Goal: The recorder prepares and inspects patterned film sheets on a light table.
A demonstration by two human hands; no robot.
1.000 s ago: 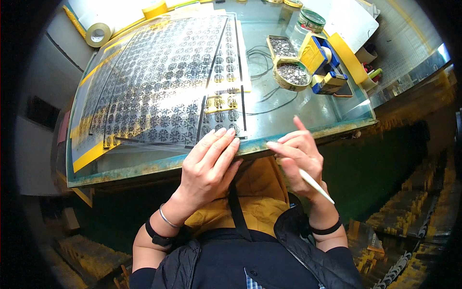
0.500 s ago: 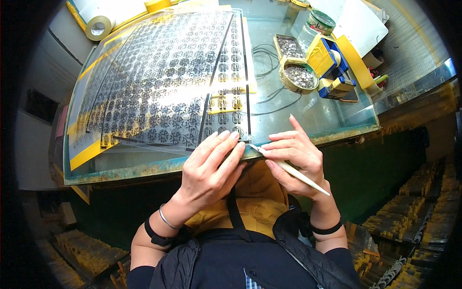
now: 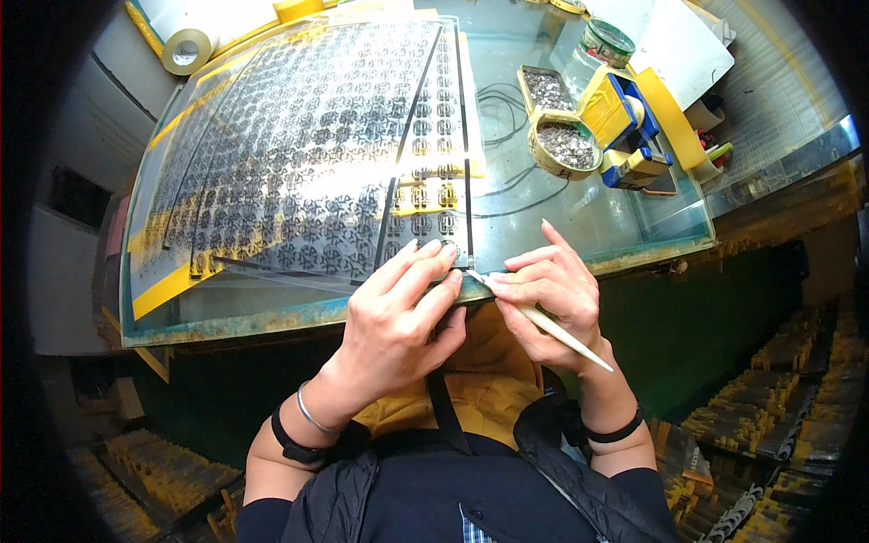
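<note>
Since a second ago, the right hand [image 3: 554, 294] has turned its slim white tool [image 3: 568, 336] so that the small metal tip, which was out of sight, now meets the near right corner of the narrow patterned strip [image 3: 444, 145]; over the last half second, hand and tool have edged only slightly. From where I stand, the tool's long axis runs on a slant: tip pointing away from the person and to the left, tapered butt toward the person and to the right, hanging past the near edge of the desk [image 3: 625, 222].

It lies in the right hand's pinch, held between thumb and fingers like a pen, index finger raised. To the left of its tip, just beside it, the left hand [image 3: 391, 312] rests on the strip's near end, fingers extended, thumb down past the desk's edge, gripping nothing that I can see.

Larger patterned sheets [image 3: 299, 163] cover the desk's left side almost to the near edge. Right of the strip, open glass runs toward the near right corner, giving room sideways; farther back stand an oval container [image 3: 566, 145] of greyish flakes and a blue-and-yellow box [image 3: 605, 107].
</note>
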